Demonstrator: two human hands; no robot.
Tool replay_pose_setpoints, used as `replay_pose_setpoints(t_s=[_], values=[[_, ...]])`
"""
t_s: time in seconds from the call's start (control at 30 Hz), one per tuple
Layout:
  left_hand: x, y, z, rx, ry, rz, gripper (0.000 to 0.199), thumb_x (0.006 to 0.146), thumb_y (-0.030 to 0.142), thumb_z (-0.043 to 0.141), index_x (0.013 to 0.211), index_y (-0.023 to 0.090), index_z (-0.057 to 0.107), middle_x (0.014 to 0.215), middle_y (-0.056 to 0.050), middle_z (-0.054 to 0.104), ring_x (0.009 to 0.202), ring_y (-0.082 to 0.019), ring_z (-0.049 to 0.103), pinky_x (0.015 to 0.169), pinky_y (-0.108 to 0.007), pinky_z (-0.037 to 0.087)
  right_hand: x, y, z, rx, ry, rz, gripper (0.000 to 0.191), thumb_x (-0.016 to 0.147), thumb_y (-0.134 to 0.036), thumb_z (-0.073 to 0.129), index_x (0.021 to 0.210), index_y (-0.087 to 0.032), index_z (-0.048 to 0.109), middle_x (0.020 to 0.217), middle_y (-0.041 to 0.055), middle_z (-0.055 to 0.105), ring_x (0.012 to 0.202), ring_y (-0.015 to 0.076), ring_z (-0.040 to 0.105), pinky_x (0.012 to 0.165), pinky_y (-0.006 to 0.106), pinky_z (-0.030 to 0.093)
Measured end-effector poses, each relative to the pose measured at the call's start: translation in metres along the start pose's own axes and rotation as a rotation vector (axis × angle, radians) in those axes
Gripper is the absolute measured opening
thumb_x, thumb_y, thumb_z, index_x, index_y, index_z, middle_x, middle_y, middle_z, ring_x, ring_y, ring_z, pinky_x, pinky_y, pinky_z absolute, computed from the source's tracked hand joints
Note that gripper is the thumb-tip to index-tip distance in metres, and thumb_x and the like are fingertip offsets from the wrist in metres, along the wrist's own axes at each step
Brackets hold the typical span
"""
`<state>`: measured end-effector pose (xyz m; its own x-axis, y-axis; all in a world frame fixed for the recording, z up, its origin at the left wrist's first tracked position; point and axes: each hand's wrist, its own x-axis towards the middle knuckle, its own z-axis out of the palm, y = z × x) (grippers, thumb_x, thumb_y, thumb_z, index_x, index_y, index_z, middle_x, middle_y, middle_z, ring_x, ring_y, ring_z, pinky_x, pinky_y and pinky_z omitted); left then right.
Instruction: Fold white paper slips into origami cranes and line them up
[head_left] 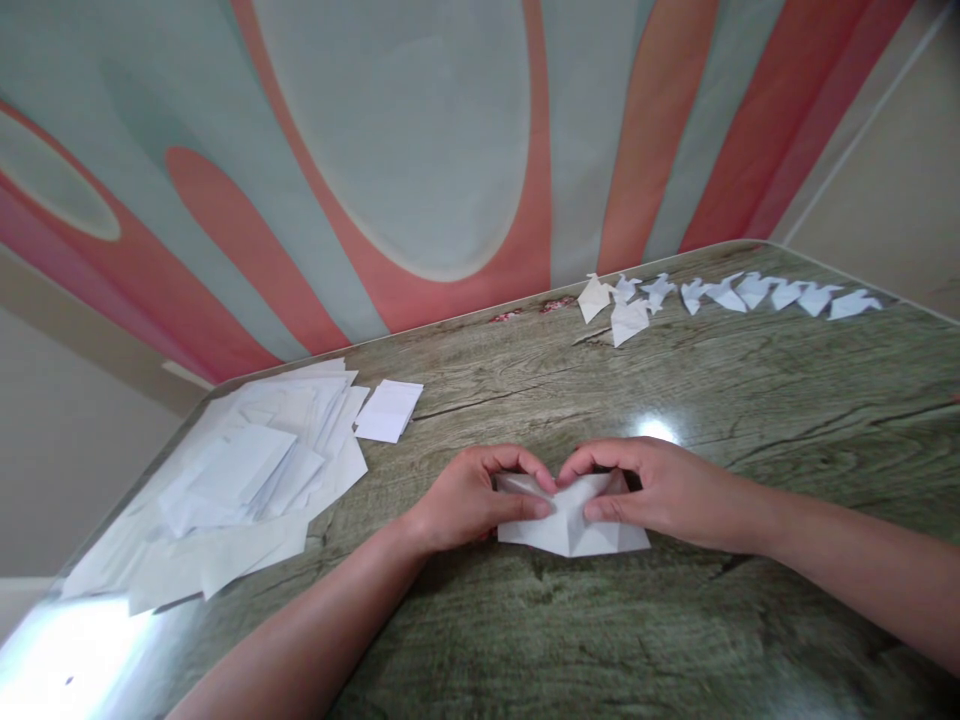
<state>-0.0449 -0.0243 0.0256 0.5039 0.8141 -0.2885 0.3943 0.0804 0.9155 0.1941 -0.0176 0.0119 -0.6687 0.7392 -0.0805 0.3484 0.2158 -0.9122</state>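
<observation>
A sheet of white paper (pixel 571 525), creased and partly folded, is held between my two hands just above the wood-grain table. My left hand (pixel 491 495) pinches its left part, thumb on the near face and index finger curled over the upper edge. On the other side my right hand (pixel 637 485) grips the right part in the same way. Both index fingertips nearly meet at the middle of the upper edge, where the paper dips. A crease runs down from there to the lower edge. My other fingers are mostly hidden behind the paper.
Loose white paper sheets (pixel 247 470) lie in a messy pile at the left. A small stack of paper squares (pixel 390 410) sits beside it. Several folded paper birds (pixel 754 290) line the back right of the table (pixel 480 400). A patterned wall (pixel 397 130) rises behind.
</observation>
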Motion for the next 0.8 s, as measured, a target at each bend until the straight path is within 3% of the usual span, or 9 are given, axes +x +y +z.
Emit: replay_pose_setpoints(t_s=[0.13, 0.4, 0.63, 0.8], values=[[0.001, -0.002, -0.002, -0.010, -0.022, 0.005, 0.022, 0.075, 0.033, 0.075, 0.091, 0.018, 0.070, 0.079, 0.001, 0.061, 0.070, -0.011, 0.053, 0.064, -0.020, 0.040, 0.001, -0.001, 0.000, -0.052, 0.026, -0.049, 0.022, 0.084, -0.028, 0.066, 0.105, -0.027, 0.070, 0.097, -0.0005, 0.066, 0.080, 0.0129, 0.061, 0.070, 0.024, 0.045], [0.000, -0.002, 0.001, 0.225, 0.086, 0.170, 0.014, 0.076, 0.026, 0.075, 0.089, 0.020, 0.073, 0.087, 0.000, 0.063, 0.084, -0.013, 0.057, 0.078, -0.023, 0.042, 0.002, 0.004, 0.002, -0.131, 0.088, -0.155, 0.016, 0.090, -0.026, 0.060, 0.101, -0.026, 0.072, 0.093, 0.0004, 0.064, 0.081, 0.0122, 0.060, 0.071, 0.024, 0.043], [0.003, -0.008, 0.002, 0.294, 0.082, 0.257, 0.011, 0.078, 0.022, 0.074, 0.089, 0.020, 0.073, 0.087, 0.000, 0.064, 0.086, -0.013, 0.059, 0.081, -0.024, 0.044, 0.003, 0.009, 0.005, -0.230, 0.106, -0.219, 0.023, 0.087, -0.014, 0.062, 0.106, -0.024, 0.069, 0.098, 0.0014, 0.066, 0.091, 0.0139, 0.060, 0.080, 0.026, 0.044], [0.005, -0.010, 0.003, 0.356, 0.105, 0.323, 0.010, 0.079, 0.019, 0.072, 0.090, 0.020, 0.072, 0.086, -0.001, 0.065, 0.087, -0.014, 0.059, 0.083, -0.025, 0.043, 0.006, 0.013, 0.005, -0.319, 0.141, -0.281, 0.015, 0.090, -0.018, 0.059, 0.100, -0.021, 0.071, 0.091, 0.0031, 0.065, 0.090, 0.0158, 0.059, 0.079, 0.029, 0.044]])
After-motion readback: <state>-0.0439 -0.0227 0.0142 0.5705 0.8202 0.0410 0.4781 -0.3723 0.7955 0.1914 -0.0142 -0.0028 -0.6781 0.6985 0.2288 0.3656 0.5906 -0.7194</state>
